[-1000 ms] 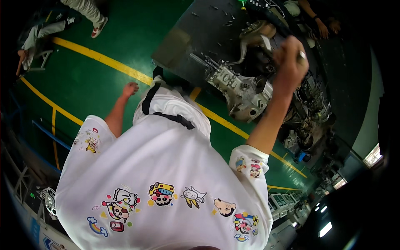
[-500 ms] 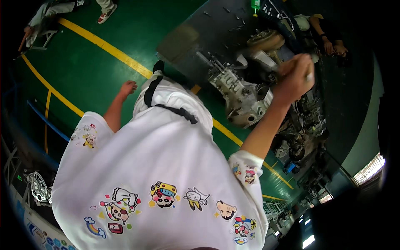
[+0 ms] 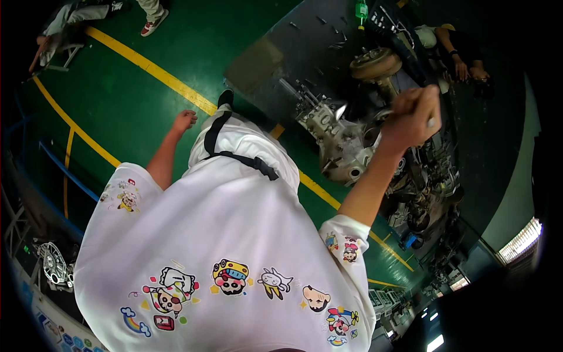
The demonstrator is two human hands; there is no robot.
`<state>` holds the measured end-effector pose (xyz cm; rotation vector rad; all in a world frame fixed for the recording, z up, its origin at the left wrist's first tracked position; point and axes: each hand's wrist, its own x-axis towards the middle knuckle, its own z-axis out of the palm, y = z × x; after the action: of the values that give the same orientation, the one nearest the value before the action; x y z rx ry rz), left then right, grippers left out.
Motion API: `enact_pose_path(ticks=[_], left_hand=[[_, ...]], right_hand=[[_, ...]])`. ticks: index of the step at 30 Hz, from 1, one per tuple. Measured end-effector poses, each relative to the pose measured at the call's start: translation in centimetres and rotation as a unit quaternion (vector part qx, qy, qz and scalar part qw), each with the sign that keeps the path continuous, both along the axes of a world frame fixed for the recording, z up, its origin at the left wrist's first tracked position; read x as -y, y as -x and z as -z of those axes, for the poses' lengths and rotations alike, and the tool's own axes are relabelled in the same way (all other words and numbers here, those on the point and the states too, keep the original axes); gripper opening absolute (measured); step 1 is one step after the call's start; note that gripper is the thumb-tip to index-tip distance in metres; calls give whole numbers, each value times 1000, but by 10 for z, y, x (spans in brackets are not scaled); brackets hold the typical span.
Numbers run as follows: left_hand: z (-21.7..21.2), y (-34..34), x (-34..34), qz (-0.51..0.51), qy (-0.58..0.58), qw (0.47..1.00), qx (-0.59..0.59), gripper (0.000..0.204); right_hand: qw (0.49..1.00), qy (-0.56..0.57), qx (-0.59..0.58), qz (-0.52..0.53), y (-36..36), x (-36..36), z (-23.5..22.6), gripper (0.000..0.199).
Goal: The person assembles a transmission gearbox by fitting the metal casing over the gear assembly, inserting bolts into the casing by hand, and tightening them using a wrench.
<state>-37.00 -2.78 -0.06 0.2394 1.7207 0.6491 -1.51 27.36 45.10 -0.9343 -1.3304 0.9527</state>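
Observation:
My right hand [image 3: 413,117] is raised over the dark workbench [image 3: 252,67], its fingers closed in a fist. A small pale end shows at the fist, but what I hold is mostly hidden. Just left of that hand lies a grey metal housing [image 3: 333,155], like a gearbox casing, with round openings and rods at its far end. A round, brownish metal part [image 3: 375,63] sits beyond the fist. My left hand [image 3: 186,120] hangs at my left side above the green floor, fingers loosely bent and nothing visible in them.
Loose bolts [image 3: 336,46], a green bottle [image 3: 361,10] and a tool case [image 3: 392,23] lie on the bench's far part. More metal machinery [image 3: 431,182] stands at right. A co-worker [image 3: 460,56] is at the far right; other people are at the far left.
My right fist has dropped slightly nearer to me and is less blurred. The left hand has hardly moved; the whole view has shifted a little.

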Motion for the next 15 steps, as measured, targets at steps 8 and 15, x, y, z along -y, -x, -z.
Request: enact_pose_path(ticks=[8, 15], left_hand=[[14, 13, 4, -1, 15, 1000, -6, 29], [19, 23, 21, 24, 17, 999, -19, 30]], right_hand=[[997, 66, -19, -20, -2, -3, -2, 37], [995, 96, -4, -35, -8, 13, 0, 37]])
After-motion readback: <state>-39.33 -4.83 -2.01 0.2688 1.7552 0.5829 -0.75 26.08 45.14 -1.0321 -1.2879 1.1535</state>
